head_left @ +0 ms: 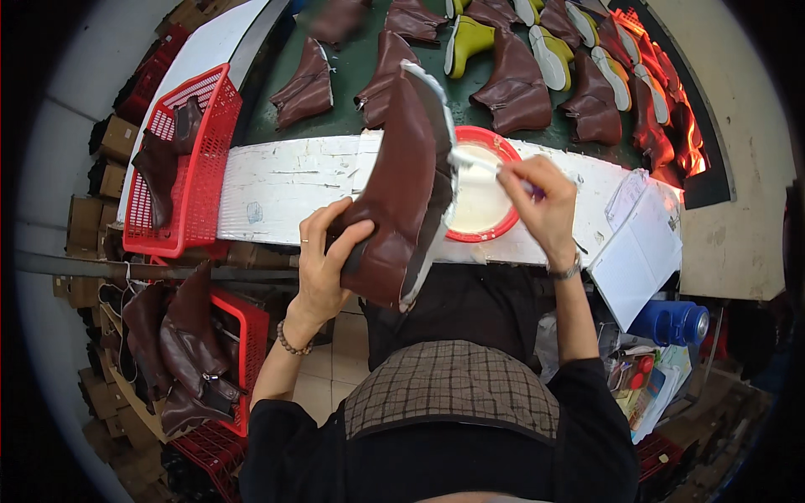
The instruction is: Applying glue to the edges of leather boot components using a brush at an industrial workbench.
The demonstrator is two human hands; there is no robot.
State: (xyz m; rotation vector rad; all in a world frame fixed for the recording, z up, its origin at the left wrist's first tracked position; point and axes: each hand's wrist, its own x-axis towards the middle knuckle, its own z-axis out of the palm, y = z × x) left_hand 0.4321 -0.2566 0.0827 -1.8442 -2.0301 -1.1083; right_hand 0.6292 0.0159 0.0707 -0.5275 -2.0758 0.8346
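Observation:
My left hand [327,251] grips a dark brown ankle boot upper [398,189] by its shaft, tilted so its pale underside faces right. In my right hand [545,205] is a small brush [474,162] whose white bristle end touches the bottom edge of the boot. Just below the brush sits a red bowl [503,226] of white glue on the white painted ledge [285,189].
Several brown boot uppers [516,84] and yellow-green soles [465,42] lie on the dark green belt [352,67] beyond. Red baskets [197,159] holding boots stand at left and lower left [243,335]. White paper [641,251] and a blue container [675,323] lie at right.

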